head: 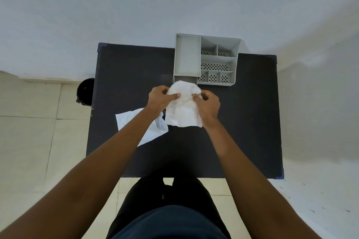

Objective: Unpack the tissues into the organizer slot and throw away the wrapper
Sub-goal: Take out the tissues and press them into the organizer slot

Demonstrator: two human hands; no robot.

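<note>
Head camera, looking straight down: our left hand (160,98) and right hand (207,104) are both closed on a soft white bundle of tissues (182,108), one hand pinching each upper side, thumbs on top. The bundle hangs crumpled between our hands above the dark table (242,122), its top edge just in front of the grey organizer (206,60). The organizer's long open slot (187,56) runs away from us on its left side and looks empty; smaller perforated compartments sit to its right. On the table under our left forearm lies a flat, pale wrapper (139,126), apart from the tissues. A black round bin (85,91) stands on the floor beside the table's left edge.

We judge the step is loading the tissues. To do it well, we should square the stack first, narrow it to the slot's width, line it up lengthwise, and lower it in evenly so no loose sheet catches the wall.
</note>
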